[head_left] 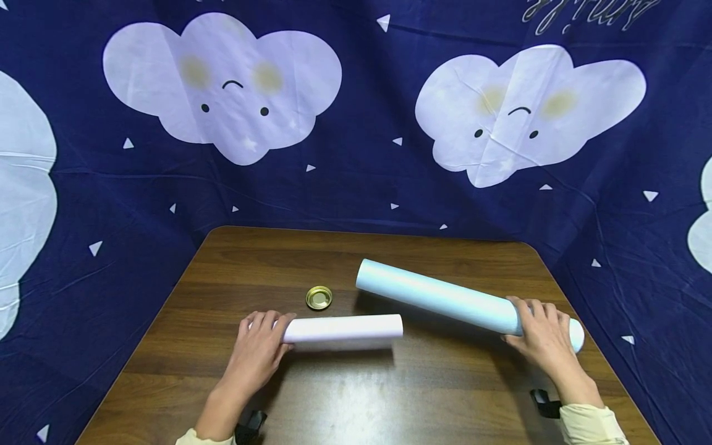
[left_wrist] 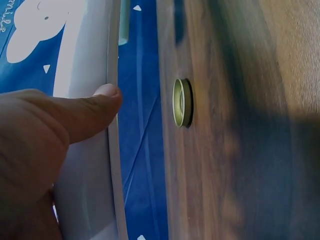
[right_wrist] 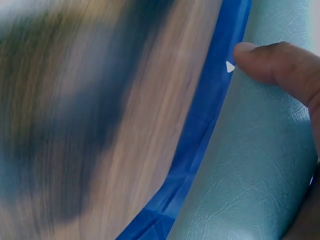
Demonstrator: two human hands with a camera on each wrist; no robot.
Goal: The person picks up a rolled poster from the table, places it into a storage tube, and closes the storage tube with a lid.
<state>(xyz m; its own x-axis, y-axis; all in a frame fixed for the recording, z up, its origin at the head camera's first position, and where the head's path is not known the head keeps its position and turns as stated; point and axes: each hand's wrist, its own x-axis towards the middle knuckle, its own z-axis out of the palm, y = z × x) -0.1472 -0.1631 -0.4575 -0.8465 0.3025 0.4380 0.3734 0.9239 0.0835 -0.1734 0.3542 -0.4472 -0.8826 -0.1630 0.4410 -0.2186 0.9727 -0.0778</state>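
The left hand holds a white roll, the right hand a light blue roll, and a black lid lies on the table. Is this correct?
Not black: the head view shows a gold lid on the table. The left hand holds the white roll, the right hand the light blue roll.

My left grip (head_left: pixel 260 346) is curled, palm down; well apart to its right, my right grip (head_left: pixel 544 337) curls likewise.

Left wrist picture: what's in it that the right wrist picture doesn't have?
Only the left wrist view shows the gold lid, white roll, left hand and white cloud print. Only the right wrist view shows the right hand. Both show the wood-grain table, the blue cloth with white triangles, and the pale blue roll (barely, in the left).
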